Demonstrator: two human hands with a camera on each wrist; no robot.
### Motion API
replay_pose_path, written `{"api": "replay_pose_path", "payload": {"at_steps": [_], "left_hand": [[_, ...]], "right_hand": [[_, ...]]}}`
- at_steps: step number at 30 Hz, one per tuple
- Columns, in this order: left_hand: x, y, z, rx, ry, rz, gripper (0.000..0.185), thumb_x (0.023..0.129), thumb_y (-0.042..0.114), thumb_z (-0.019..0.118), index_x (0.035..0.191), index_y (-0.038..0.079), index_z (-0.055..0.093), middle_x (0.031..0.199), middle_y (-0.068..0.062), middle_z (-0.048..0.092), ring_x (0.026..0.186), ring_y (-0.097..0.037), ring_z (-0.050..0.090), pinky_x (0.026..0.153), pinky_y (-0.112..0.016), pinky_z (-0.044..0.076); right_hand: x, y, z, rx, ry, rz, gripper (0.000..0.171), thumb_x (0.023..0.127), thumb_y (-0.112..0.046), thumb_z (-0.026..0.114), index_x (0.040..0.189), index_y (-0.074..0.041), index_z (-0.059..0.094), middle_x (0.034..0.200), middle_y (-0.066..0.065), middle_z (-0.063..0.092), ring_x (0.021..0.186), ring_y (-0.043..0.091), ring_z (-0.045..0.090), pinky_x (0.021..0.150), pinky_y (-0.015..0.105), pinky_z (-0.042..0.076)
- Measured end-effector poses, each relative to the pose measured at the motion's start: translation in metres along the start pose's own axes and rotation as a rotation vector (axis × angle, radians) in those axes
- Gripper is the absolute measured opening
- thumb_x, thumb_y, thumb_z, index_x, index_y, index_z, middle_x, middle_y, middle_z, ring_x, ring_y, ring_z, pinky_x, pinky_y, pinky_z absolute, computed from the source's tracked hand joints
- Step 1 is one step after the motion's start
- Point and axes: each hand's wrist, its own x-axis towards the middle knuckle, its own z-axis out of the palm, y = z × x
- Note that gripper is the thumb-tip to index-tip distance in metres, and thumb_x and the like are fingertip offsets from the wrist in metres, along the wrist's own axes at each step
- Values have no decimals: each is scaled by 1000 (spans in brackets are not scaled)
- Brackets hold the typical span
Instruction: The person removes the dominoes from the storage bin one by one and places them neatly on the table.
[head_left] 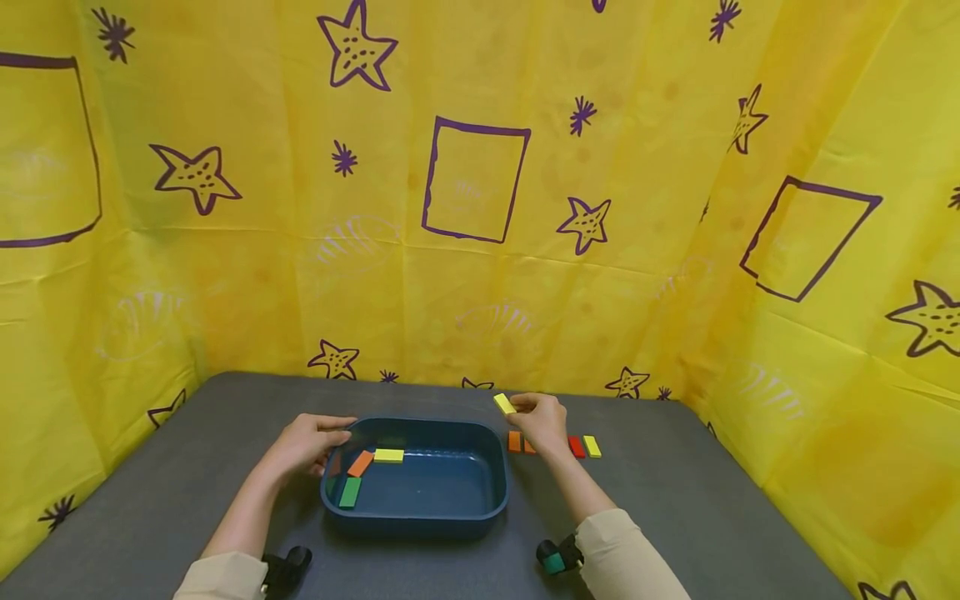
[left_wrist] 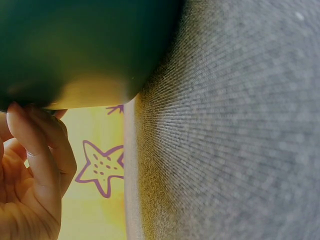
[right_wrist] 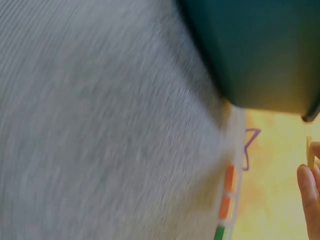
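Observation:
A dark blue plastic bin [head_left: 420, 527] stands on the table. My left hand [head_left: 303, 443] holds its left rim at the far corner, thumb on top; the left wrist view has the fingers [left_wrist: 42, 155] against its edge. Inside, toward the left end, lie a green block [head_left: 350, 492], an orange block [head_left: 362, 463] and a yellow block [head_left: 388, 456]. My right hand [head_left: 543, 423] pinches another small yellow block [head_left: 504, 404] between thumb and fingertips, raised above the table just beyond the bin's far right corner.
Right of the bin, a row of blocks lies partly behind my right hand: an orange block [head_left: 514, 442], a red block [head_left: 576, 447] and a yellow block [head_left: 592, 447] among them. The right wrist view adds a green block [right_wrist: 219, 233]. Yellow patterned cloth [head_left: 480, 292] encloses the grey table [head_left: 750, 533].

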Motion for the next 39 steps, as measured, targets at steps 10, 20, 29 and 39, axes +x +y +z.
{"api": "replay_pose_path", "payload": {"at_steps": [10, 20, 29, 39], "left_hand": [[1, -2, 0, -1, -1, 10, 45, 99, 19, 57, 142, 5, 53, 53, 3, 33, 45, -12, 35, 47, -23, 41], [2, -3, 1, 2, 1, 9, 46, 98, 18, 57, 142, 4, 53, 54, 2, 34, 46, -13, 36, 48, -24, 42], [1, -1, 0, 11, -2, 15, 46, 98, 18, 57, 141, 4, 54, 55, 2, 35, 46, -13, 38, 48, -24, 43], [1, 0, 0, 22, 2, 15, 46, 98, 18, 57, 141, 4, 54, 55, 1, 36, 47, -13, 38, 48, -24, 44]], "right_hand": [[7, 26, -20, -53, 48, 60, 28, 75, -10, 79, 102, -4, 78, 95, 13, 77, 87, 27, 71, 77, 36, 56], [10, 56, -49, -116, 123, 144, 30, 78, -12, 76, 106, -1, 76, 100, 16, 77, 94, 34, 70, 87, 45, 53], [9, 85, -75, -179, 169, 223, 32, 79, -13, 72, 108, 2, 75, 102, 19, 75, 100, 39, 66, 87, 47, 50], [5, 109, -88, -207, 203, 270, 36, 74, -13, 71, 106, 3, 75, 109, 23, 72, 107, 46, 62, 91, 51, 47]]}}
